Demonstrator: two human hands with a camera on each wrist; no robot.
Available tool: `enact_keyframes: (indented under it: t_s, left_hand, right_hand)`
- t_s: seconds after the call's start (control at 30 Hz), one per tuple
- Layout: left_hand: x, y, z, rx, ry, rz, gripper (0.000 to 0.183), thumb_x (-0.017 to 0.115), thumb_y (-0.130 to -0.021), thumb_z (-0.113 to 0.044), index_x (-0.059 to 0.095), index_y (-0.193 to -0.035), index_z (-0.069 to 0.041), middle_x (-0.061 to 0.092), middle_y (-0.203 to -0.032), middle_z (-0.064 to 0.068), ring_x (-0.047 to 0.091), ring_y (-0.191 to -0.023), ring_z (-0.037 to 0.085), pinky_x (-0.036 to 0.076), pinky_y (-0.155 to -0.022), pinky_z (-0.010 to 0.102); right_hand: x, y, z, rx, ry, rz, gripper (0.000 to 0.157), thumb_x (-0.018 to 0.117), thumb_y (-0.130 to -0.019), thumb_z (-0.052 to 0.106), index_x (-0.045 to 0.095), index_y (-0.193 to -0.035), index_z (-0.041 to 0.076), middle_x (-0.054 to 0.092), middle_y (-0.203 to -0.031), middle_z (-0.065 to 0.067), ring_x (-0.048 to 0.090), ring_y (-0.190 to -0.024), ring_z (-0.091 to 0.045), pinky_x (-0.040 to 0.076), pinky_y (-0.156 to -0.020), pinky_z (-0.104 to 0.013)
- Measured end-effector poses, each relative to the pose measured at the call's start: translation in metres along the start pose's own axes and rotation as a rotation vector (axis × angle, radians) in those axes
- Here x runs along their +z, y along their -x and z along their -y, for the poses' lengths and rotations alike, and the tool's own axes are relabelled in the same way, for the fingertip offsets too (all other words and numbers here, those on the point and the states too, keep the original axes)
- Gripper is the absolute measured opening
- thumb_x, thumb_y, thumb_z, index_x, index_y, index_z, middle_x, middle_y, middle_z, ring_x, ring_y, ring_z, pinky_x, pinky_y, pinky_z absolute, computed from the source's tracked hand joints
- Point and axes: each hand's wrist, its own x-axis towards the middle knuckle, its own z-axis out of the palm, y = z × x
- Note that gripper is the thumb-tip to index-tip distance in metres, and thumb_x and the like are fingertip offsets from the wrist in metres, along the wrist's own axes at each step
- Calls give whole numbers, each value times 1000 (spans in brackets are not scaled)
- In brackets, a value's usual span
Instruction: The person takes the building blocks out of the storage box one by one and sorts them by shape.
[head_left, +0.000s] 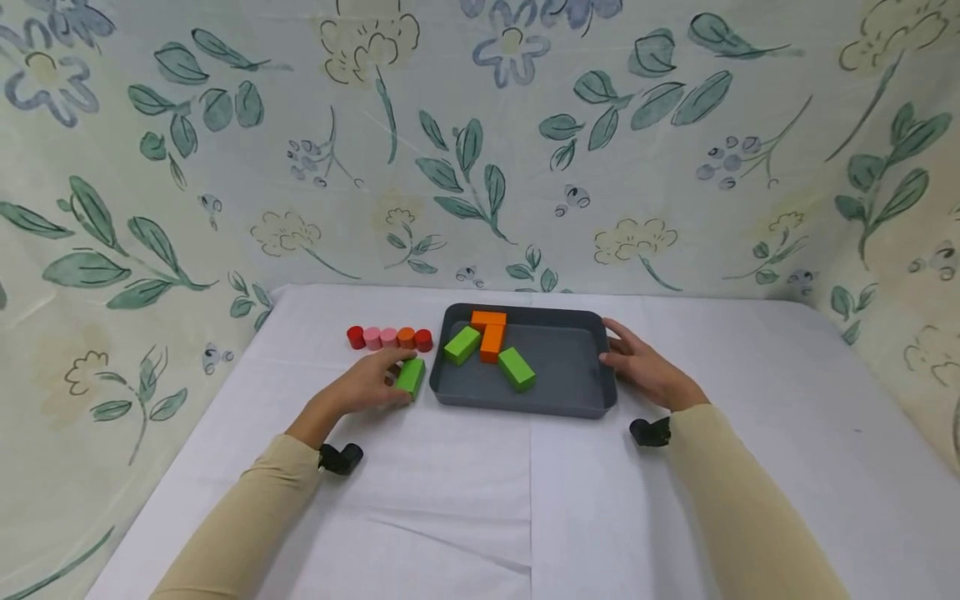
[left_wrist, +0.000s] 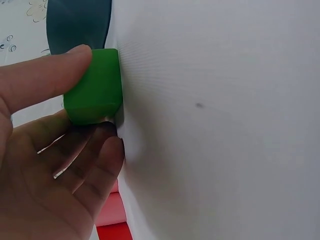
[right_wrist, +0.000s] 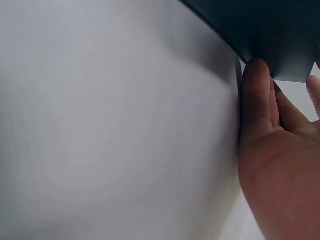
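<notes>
My left hand [head_left: 365, 383] pinches a green block [head_left: 410, 377] that stands on the cloth just left of the grey tray. In the left wrist view the thumb lies along one face of that green block [left_wrist: 95, 87], with fingers on the opposite side. At the tray's right end, my right hand [head_left: 645, 367] touches the outer wall with fairly straight fingers. The right wrist view shows a fingertip [right_wrist: 257, 70] against the tray wall [right_wrist: 270, 30], low by the cloth. Inside the grey tray [head_left: 570, 408] lie two green blocks [head_left: 517, 369] and two orange blocks [head_left: 492, 342].
A row of short cylinders [head_left: 388, 337], red, pink and orange, stands behind my left hand, left of the tray. White cloth [head_left: 465, 500] covers the table. A floral curtain [head_left: 480, 150] hangs behind it.
</notes>
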Motion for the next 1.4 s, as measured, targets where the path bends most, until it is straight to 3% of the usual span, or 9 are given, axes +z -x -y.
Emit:
enact_keyframes:
  t_s: [0.53,0.6,0.7,0.77,0.83,1.03,1.17,1.27,1.4]
  left_hand:
    - [-3,3,1,4,0,2,80,79,-84,-24,39,-153,-14,53,-143,12,58,-119,30,56,-96,43]
    - [-8,8,-1,28,-25,-53,82,78,-84,-28,37,-153,-13,55,-142,13,61,-117,30,57,-92,42]
    - [-24,15,-12,78,-46,-223,75,76,-87,-27,40,-151,-11,60,-138,15,65,-108,29,58,-85,41]
    - [-38,17,-27,117,-58,-329,66,73,-90,-25,45,-148,-9,64,-132,15,66,-103,28,59,-81,41]
    - [-50,14,-46,155,-69,-357,55,69,-92,-23,51,-143,-9,66,-128,12,66,-100,26,59,-78,40]
    - [-70,0,-103,197,-225,-139,41,63,-96,-30,62,-133,-12,70,-120,6,67,-99,22,58,-83,36]
    - [-74,-9,-129,177,-298,-116,37,63,-96,-30,64,-130,-14,71,-117,4,65,-104,23,56,-92,40]
    - [-67,-20,-143,176,-345,-83,36,61,-97,-29,65,-129,-14,71,-118,4,64,-107,24,55,-95,40]
    - [-44,-38,-158,178,-399,-6,38,58,-97,-27,63,-132,-11,68,-127,4,62,-109,22,55,-97,39]
  right_hand:
    - [1,0,-2,-5,15,9,82,48,-100,14,-6,-160,28,-1,-166,-24,11,-153,-46,12,-123,-62]
    - [1,-1,-2,-10,11,15,82,49,-101,15,-6,-160,29,-1,-166,-23,12,-153,-46,13,-123,-62]
    - [1,-1,-2,-22,6,29,82,49,-101,15,-6,-160,29,0,-166,-23,13,-153,-45,14,-123,-62]
    - [0,-1,-1,-25,10,31,81,49,-101,16,-6,-160,29,0,-167,-23,13,-153,-45,14,-123,-61]
    - [-1,-1,-2,-21,12,25,81,48,-101,16,-6,-160,29,-1,-167,-23,13,-153,-45,13,-123,-61]
    - [1,-3,-4,-12,0,21,82,49,-101,14,-6,-160,29,-1,-166,-23,11,-153,-46,12,-123,-62]
    - [4,-4,-5,-23,-2,31,82,49,-101,14,-6,-160,28,0,-166,-24,12,-153,-45,13,-123,-61]
    - [2,-2,-5,-21,25,31,81,48,-101,14,-6,-160,28,0,-166,-24,14,-152,-46,14,-123,-61]
    - [-3,1,-3,-22,56,21,81,48,-101,15,-7,-160,28,-1,-166,-25,15,-151,-48,15,-122,-63]
